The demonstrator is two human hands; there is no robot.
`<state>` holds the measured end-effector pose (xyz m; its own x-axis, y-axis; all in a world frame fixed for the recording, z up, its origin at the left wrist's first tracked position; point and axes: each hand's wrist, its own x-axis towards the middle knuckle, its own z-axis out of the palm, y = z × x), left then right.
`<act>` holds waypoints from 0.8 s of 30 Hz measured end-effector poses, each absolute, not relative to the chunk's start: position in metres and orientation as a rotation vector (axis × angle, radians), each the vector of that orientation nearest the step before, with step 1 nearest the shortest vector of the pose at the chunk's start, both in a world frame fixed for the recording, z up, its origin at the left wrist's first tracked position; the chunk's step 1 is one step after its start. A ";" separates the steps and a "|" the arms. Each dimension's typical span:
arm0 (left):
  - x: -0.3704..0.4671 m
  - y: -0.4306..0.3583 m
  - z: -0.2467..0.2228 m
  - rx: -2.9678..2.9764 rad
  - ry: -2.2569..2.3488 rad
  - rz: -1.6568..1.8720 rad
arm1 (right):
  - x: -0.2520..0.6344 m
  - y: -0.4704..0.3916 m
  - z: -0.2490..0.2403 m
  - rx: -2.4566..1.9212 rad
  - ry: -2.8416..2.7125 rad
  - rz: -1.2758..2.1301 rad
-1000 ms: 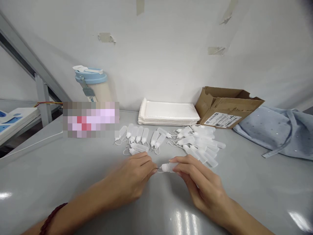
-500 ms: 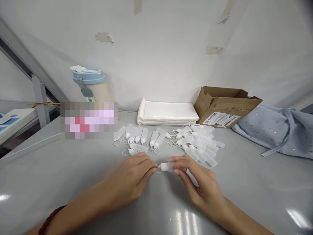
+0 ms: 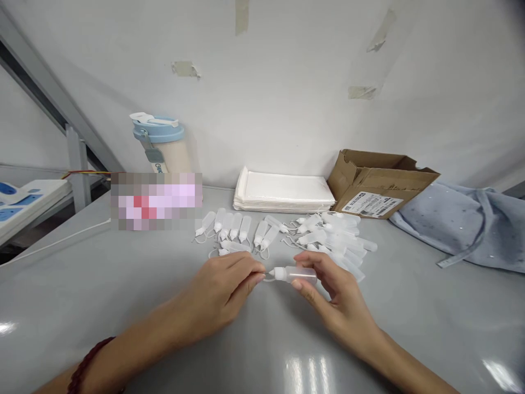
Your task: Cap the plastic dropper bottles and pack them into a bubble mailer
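A small translucent squeeze bottle point(image 3: 301, 274) with a white collar and a thin needle tip lies sideways between my hands, its tip towards the left. My right hand point(image 3: 334, 290) holds the body, thumb at the near side and fingers curled around the far side. At the needle's end, my left hand point(image 3: 233, 287) pinches with thumb and forefinger. A thin tether loop runs from the collar into that pinch; the small cap there is hidden by the fingertips. Beyond my hands lie several similar bottles in a loose group point(image 3: 233, 225) and a heap point(image 3: 338, 238) on the right.
A stack of white padded envelopes point(image 3: 287, 189) stands against the wall, beside an open cardboard box point(image 3: 381, 180). Grey-blue cloth point(image 3: 471, 224) lies at the right. At the left are a tumbler with a blue lid point(image 3: 159, 131), a blurred pink item point(image 3: 164, 202) and a white cable point(image 3: 61, 241).
My right fingers have spread a little, and more of the bottle's body shows. The left hand stays at the tip. The whole view has shifted slightly.
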<state>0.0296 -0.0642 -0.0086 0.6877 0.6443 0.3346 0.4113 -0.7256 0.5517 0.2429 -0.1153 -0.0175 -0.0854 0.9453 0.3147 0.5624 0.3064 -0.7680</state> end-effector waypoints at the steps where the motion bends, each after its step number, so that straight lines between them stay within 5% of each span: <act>1: 0.029 -0.064 -0.009 2.464 0.812 0.735 | 0.243 -0.115 -0.016 -1.378 -1.766 0.612; 24: 0.030 -0.068 -0.006 2.404 0.793 0.728 | 0.242 -0.116 -0.020 -1.202 -1.919 0.569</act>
<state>0.0299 -0.0677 -0.0057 0.6873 0.6490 0.3263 0.3803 -0.7042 0.5996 0.2421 -0.1160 -0.0199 -0.2438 0.8918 0.3811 0.5397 0.4512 -0.7107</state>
